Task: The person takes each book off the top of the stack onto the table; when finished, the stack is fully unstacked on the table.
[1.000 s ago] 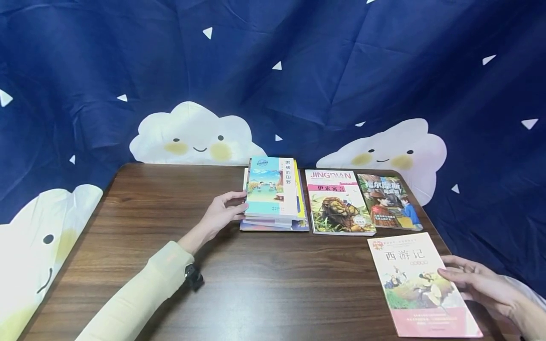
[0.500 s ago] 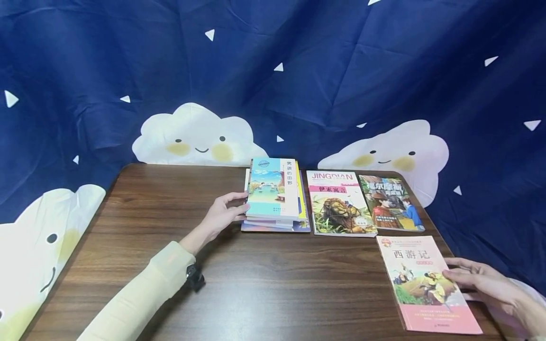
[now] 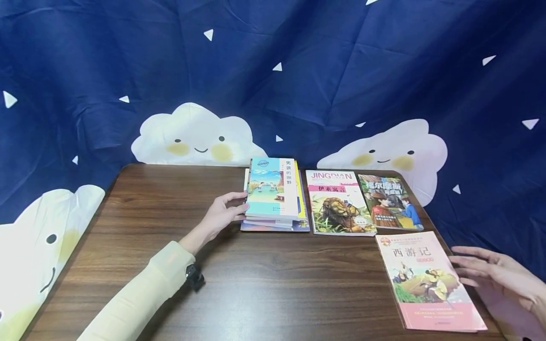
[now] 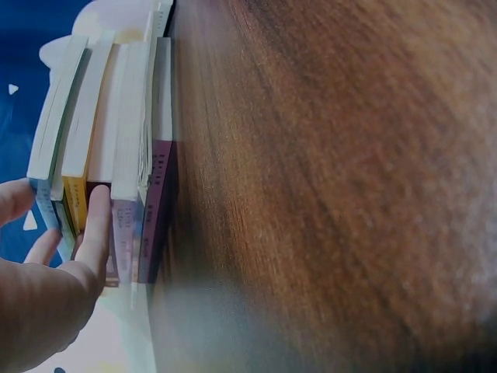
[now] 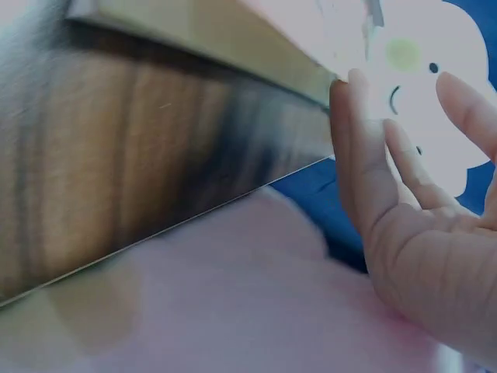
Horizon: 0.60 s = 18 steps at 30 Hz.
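My left hand [image 3: 219, 214] rests its fingertips against the left side of a book stack, whose top book [image 3: 266, 187] has a light-blue and white cover. In the left wrist view, the extended fingers [image 4: 95, 233] touch the spines of several stacked books [image 4: 124, 155]. A pink-and-white book [image 3: 431, 284] with a picture of figures on a hillside lies flat at the front right of the table. Beside its right edge is my right hand [image 3: 499, 274], fingers extended and thumb lifted off the cover. The right wrist view shows the fingertips [image 5: 357, 85] right at the book's edge [image 5: 225, 54].
To the right of the stack lie a book with a lion cover [image 3: 341, 203] and a dark book with two cartoon figures [image 3: 390, 201]. All stand on a brown wooden table [image 3: 256, 289]. A dark blue curtain [image 3: 298, 94] with clouds hangs behind it.
The pink-and-white book has shifted slightly right. My right hand, which held its right edge with the thumb on top, has let go and drawn a little right. My left hand stays put.
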{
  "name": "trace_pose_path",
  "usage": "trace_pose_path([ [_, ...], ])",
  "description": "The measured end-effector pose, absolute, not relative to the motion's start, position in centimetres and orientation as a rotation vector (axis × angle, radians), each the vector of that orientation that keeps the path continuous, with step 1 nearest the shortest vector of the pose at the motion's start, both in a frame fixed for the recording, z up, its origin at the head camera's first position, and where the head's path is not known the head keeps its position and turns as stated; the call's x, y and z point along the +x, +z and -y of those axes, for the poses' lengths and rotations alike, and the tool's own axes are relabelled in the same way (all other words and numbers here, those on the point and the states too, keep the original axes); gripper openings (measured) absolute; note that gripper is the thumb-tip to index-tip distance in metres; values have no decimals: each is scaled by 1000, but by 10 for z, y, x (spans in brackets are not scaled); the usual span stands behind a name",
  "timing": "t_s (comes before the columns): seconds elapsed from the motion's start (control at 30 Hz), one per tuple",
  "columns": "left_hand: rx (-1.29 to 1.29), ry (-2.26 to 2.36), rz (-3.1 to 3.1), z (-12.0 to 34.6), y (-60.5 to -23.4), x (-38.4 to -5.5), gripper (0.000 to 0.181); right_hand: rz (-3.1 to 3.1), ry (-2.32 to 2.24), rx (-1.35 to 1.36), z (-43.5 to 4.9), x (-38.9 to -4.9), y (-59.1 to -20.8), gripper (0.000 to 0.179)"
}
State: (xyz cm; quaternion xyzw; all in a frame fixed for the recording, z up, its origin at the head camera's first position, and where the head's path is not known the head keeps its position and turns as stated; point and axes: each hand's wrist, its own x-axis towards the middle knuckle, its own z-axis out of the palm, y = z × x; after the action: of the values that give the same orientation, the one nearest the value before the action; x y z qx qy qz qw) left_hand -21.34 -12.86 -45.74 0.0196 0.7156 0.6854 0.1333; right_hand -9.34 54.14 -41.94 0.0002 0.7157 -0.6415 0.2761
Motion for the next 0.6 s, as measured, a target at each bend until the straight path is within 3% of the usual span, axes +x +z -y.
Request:
trace_pose_path([
  [0.33, 55, 1990, -2078, 128, -457, -214, 52, -2041, -1890, -119, -506, -125, -386, 48],
  [0.6, 56, 1991, -2076, 128, -457, -212, 52, -1869, -1899, -252, -420, -165, -391, 41],
])
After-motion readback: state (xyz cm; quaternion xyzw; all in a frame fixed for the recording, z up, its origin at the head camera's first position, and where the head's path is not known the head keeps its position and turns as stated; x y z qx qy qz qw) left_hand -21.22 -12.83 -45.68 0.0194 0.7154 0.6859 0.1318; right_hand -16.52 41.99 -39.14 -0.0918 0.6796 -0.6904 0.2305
